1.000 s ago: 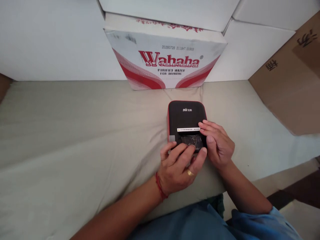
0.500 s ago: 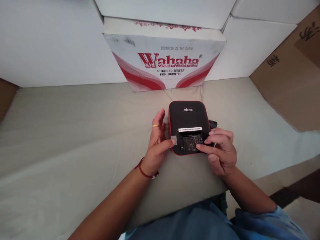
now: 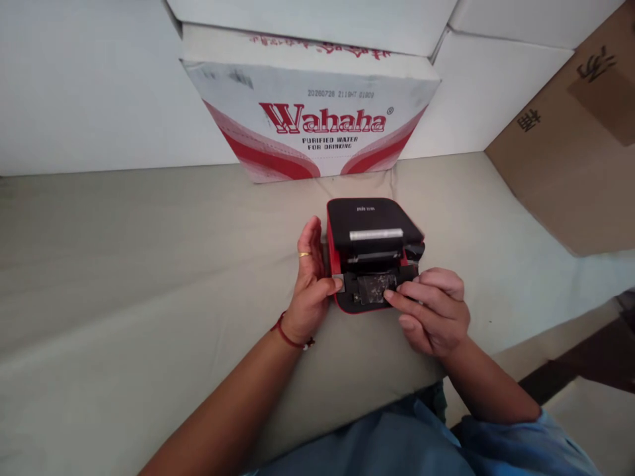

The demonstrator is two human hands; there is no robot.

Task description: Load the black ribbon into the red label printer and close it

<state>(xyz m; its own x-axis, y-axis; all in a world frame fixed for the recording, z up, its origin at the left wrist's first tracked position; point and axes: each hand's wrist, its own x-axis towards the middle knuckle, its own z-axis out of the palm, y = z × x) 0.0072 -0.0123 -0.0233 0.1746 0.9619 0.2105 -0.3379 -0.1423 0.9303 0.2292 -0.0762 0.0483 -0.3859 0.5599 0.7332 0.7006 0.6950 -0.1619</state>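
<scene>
Head view, and nearest is the person's blue clothing (image 3: 357, 443), cut off by the lower edge. Past it the right hand (image 3: 436, 307) is half curled, its forefinger laid on the dark, shiny panel (image 3: 376, 289) at the front of a black-and-red device (image 3: 372, 246); whether the bent fingers pinch anything at the device's right edge, I can't tell. The left hand (image 3: 308, 294) is spread, fingers pointing away along the left side, thumb down on a grey corner tab (image 3: 338, 279); I can't say if those fingers actually touch. The device sits on the pale cloth (image 3: 173, 264), and I'd guess it's fairly light, stiff-shelled and smooth, liable to slide if shoved. I'd take it low by both side walls, not by the black lid (image 3: 377, 218), which is tilted up at the front and probably has the weaker joint. The panel looks thin and slick, easily scuffed. The gap under the lid is too dark to see into, the label strip (image 3: 376, 234) too blurred to read, and the black piece (image 3: 415, 251) on the right too murky to name. Farther back, the Wahaha carton (image 3: 322, 119) faces us, with white boxes (image 3: 94, 86) and a brown carton (image 3: 585, 178) running out of view.
</scene>
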